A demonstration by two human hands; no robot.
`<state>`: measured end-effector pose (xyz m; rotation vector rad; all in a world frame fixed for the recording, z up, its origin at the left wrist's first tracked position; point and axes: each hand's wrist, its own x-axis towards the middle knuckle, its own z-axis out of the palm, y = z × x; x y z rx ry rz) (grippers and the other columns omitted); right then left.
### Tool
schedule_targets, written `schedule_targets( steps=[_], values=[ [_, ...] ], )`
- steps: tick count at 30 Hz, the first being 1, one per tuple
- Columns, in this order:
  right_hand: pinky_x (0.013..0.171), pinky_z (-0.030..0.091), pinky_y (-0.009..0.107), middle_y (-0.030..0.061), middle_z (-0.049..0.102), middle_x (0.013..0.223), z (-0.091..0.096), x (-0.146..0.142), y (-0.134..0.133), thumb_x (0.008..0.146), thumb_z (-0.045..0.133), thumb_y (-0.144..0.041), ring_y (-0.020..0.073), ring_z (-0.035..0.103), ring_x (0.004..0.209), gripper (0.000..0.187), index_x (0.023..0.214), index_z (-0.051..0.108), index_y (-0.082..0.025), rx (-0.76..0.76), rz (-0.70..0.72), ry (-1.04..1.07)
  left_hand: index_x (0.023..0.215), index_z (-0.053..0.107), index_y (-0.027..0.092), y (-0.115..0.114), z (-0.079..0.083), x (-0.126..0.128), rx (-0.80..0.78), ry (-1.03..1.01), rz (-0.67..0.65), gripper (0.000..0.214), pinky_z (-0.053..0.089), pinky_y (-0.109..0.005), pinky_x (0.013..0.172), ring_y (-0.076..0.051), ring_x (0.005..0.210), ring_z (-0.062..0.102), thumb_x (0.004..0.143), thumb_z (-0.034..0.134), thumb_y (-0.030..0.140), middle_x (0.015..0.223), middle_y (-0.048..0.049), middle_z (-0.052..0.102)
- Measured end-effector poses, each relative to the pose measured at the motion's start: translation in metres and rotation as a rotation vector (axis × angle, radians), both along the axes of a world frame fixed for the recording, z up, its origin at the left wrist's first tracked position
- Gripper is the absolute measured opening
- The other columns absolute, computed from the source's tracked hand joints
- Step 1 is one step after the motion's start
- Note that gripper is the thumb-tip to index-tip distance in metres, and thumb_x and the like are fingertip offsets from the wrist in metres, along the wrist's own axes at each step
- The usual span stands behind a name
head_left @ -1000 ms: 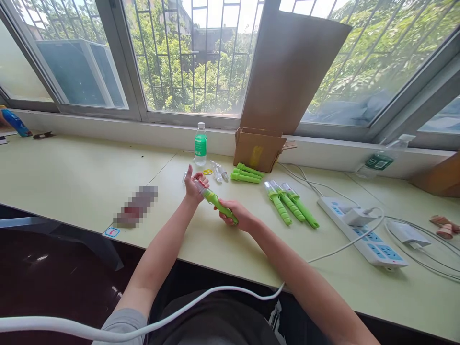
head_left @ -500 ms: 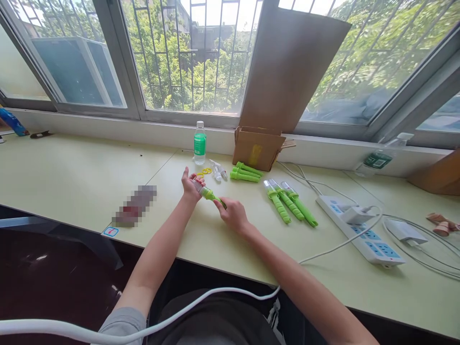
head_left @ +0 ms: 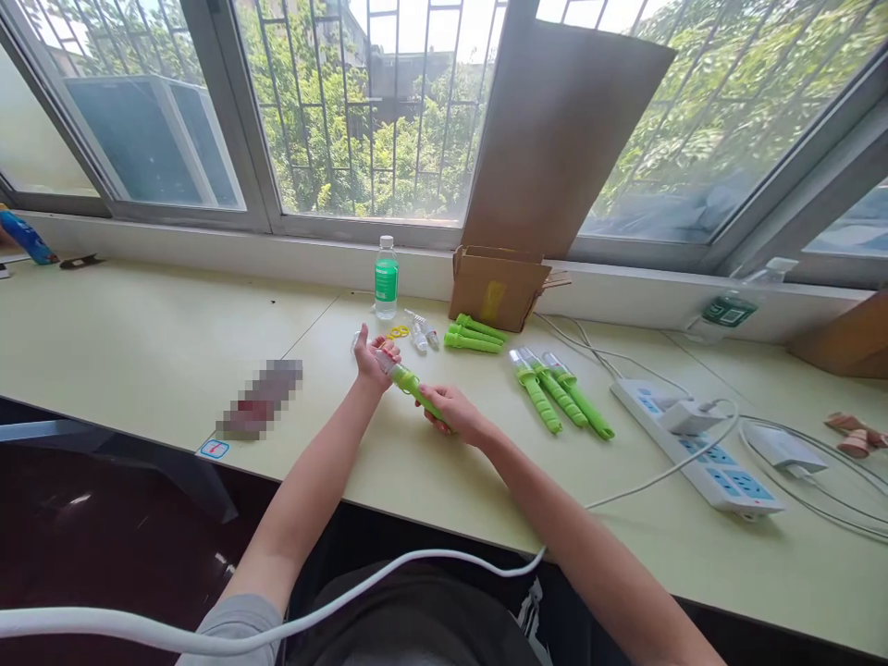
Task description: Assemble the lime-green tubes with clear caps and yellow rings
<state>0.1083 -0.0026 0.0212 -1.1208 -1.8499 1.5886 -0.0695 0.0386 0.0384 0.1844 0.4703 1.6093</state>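
Between my hands is a green plastic stick [head_left: 411, 381] with a clear head, tilted down toward the right. My left hand [head_left: 376, 359] is closed round the clear head, its thumb pointing up. Lower on the stick, my right hand [head_left: 452, 414] wraps round the green handle. Just beyond my left hand lie yellow rings [head_left: 398, 331] and small clear plastic pieces [head_left: 420, 333]. To the right, three similar green sticks [head_left: 548, 398] with clear heads rest side by side. Several green handles [head_left: 474, 337] without clear heads lie behind them, near the box.
A bottle with a green label [head_left: 387, 282] and a cardboard box [head_left: 496, 287] stand by the window. On the right are a power strip [head_left: 694, 453], chargers and cables. A white cable [head_left: 430, 560] crosses in front of my body. A pixelated object [head_left: 260, 400] lies left.
My right hand has slid down and right along the stick, showing more of its green handle. The left hand stays nearly in place.
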Motion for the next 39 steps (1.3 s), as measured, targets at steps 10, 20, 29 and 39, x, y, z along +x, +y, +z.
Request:
schedule_targets(
  steps=[10,20,29,39],
  values=[
    [0.054,0.025,0.026,0.0051,0.062,0.084,-0.013,-0.005,-0.004,0.092,0.038,-0.046,0.0143,0.052,0.066,0.035,0.086,0.06,-0.019,0.922,-0.286,-0.632,0.071,0.041,0.019,0.004,-0.005,0.009,-0.124,0.032,0.111,0.037,0.038,-0.024,0.046,-0.009,0.04,0.038,0.075,0.056,0.052,0.053,0.005,0.036],
    [0.053,0.023,0.025,0.0069,0.06,0.088,-0.012,-0.011,-0.012,0.093,0.035,-0.047,0.0133,0.051,0.062,0.039,0.097,0.063,-0.019,1.064,-0.278,-0.707,0.065,0.035,0.02,0.002,0.0,0.007,-0.23,0.054,0.198,0.038,0.033,-0.021,0.041,-0.008,0.038,0.036,0.074,0.057,0.049,0.05,0.0057,0.032],
    [0.054,0.028,0.023,0.0016,0.047,0.066,-0.011,-0.01,-0.009,0.09,0.042,-0.042,0.0104,0.041,0.056,0.036,0.069,0.057,-0.016,0.943,-0.245,-0.372,0.064,0.036,0.02,0.002,0.003,0.007,-0.229,0.117,0.174,0.05,0.032,-0.021,0.038,-0.007,0.036,0.036,0.066,0.063,0.062,0.048,0.0066,0.032],
    [0.039,0.021,0.023,-0.0045,0.035,0.046,-0.005,-0.01,-0.006,0.078,0.048,-0.062,0.0067,0.03,0.038,0.05,0.054,0.041,-0.019,0.215,-0.108,0.057,0.06,0.036,0.019,-0.002,0.008,0.005,-0.117,0.103,0.074,0.054,0.029,-0.019,0.035,-0.006,0.035,0.035,0.067,0.061,0.066,0.044,0.0066,0.03]
  ],
)
